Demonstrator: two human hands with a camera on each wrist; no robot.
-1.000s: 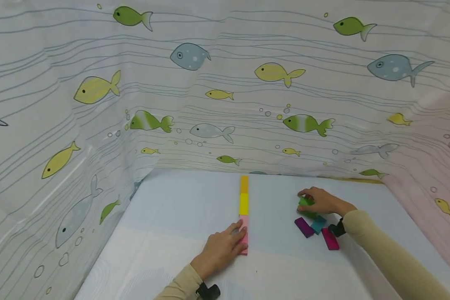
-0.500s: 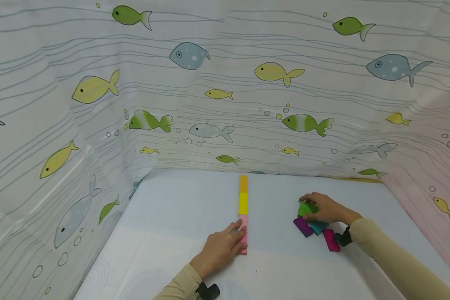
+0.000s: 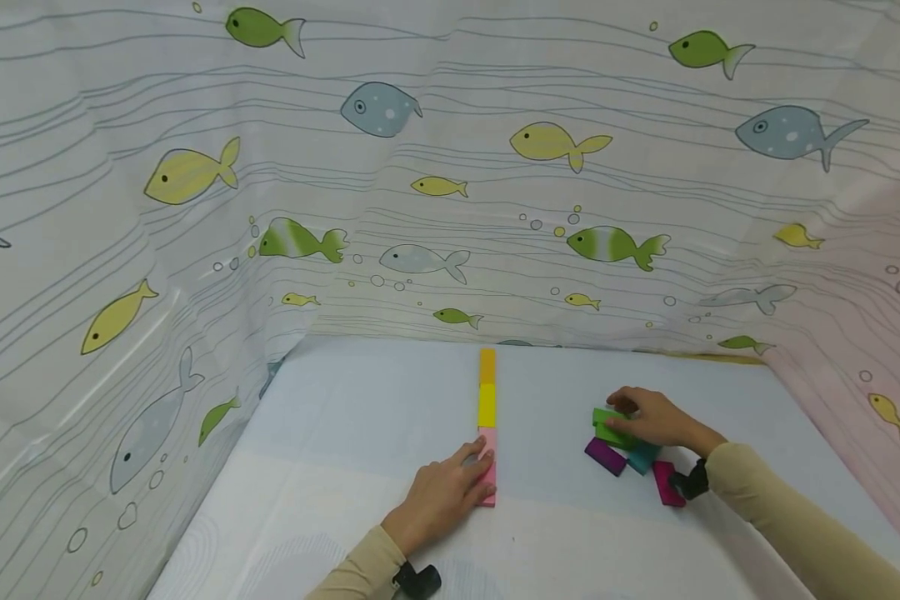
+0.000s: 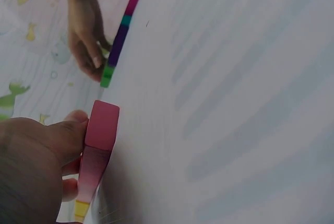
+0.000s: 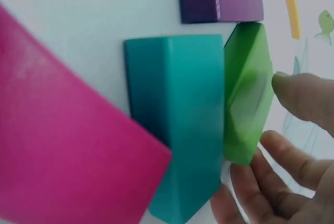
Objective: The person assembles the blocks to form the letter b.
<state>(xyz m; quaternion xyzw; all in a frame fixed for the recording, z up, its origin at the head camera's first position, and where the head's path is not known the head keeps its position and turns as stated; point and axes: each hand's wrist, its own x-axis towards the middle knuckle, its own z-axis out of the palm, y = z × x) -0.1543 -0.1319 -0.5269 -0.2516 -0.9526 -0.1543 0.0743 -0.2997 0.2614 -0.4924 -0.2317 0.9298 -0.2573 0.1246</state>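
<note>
A straight row of flat blocks runs away from me in the head view: an orange block, a yellow block and a pink length nearest. My left hand rests its fingertips on the pink length; the left wrist view shows pink block ends beside the thumb. To the right, my right hand is over the green blocks, its fingers loosely bent and spread. In the right wrist view the thumb is beside a green block, not clearly gripping it.
Around the green blocks lie a purple block, a teal block and a magenta block. A fish-patterned sheet stands behind and at both sides of the white table.
My right hand has moved slightly right and nearer, its fingers lifting off the green blocks, which now show more. The magenta block has shifted slightly. My left hand stays on the pink length.
</note>
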